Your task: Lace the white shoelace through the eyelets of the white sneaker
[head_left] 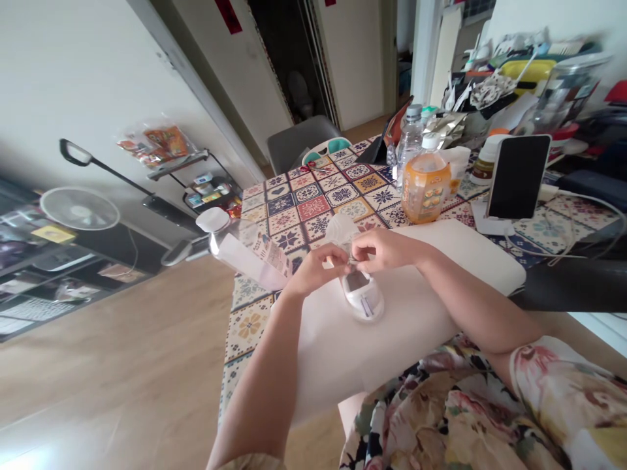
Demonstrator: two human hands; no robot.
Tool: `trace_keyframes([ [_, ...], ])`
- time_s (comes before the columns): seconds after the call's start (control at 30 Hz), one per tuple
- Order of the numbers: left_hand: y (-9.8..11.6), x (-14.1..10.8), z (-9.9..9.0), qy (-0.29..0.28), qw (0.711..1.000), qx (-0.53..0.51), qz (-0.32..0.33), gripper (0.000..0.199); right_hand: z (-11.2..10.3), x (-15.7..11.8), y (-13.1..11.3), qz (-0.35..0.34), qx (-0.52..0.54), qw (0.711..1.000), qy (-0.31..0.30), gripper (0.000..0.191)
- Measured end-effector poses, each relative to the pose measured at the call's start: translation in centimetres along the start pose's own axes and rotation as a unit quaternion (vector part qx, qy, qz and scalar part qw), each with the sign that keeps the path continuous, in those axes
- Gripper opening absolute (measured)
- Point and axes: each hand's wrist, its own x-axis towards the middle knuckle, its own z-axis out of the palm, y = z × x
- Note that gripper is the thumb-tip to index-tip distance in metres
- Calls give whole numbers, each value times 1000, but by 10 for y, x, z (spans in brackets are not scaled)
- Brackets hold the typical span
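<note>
In the head view, a small, see-through plastic bag (365, 303) with a white rounded thing in it rests on the white mat (337, 352). A grey patch and a small purple mark show on its contents; I cannot make out what they are. The bag's gathered neck is between my hands, and its loose pale top flares out beyond them. My left hand (321, 266) pinches the neck from the left, thumb and forefinger together. From the right my right hand (386, 250) pinches at the same spot, fingertips nearly touching the left ones. The exact grip is blurred.
A large bottle with a white cap (214, 222) leans at the table's left edge. To the right stand an orange-wrapped jar (425, 189), a clear bottle (410, 140) and an upright phone (519, 176) with a white cable. Red scissors (313, 168) lie farther back on the patterned tablecloth (306, 209).
</note>
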Motion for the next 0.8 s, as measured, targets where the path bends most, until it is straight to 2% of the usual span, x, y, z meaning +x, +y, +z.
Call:
trace_keyframes([
  [0.1,3,-1,1,14,1000,5,-1,31,1,0,-2,-14,24,1000,10,12],
  [0.17,2,0,3,20,1000,4,-5,28,0,-1,-4,-57,126,990,9,18],
  [0.2,2,0,3,22,1000,2,-6,27,-2,-3,-5,-103,200,974,10,23],
  [0.27,1,0,4,23,1000,2,-7,24,-8,-6,-5,-225,341,913,10,35],
  [0.3,1,0,5,23,1000,1,-7,23,-12,-7,-5,-272,382,883,8,40],
  [0.33,1,0,6,22,1000,-2,-7,22,-16,-9,-5,-292,397,870,6,42],
  [0.37,0,0,6,20,1000,-8,-7,21,-20,-10,-5,-279,385,880,4,43],
  [0.43,0,-1,8,16,1000,-20,-9,19,-25,-11,-4,-175,299,938,-1,42],
  [0.47,0,-1,8,14,1000,-25,-11,18,-25,-10,-3,-113,238,965,-3,36],
  [0.53,-1,-1,9,11,999,-27,-15,17,-21,-7,-2,-24,132,991,-15,18],
  [0.57,-1,-1,10,10,1000,-24,-15,17,-18,-5,-1,-1,97,995,-23,9],
  [0.63,-3,0,10,9,1000,-17,-12,18,-11,-2,1,14,68,997,-33,11],
  [0.7,-4,0,10,10,1000,-8,-7,20,-6,0,0,6,66,997,-35,14],
  [0.8,-4,0,10,5,1000,0,3,21,-3,2,-2,-13,56,998,-34,7],
])
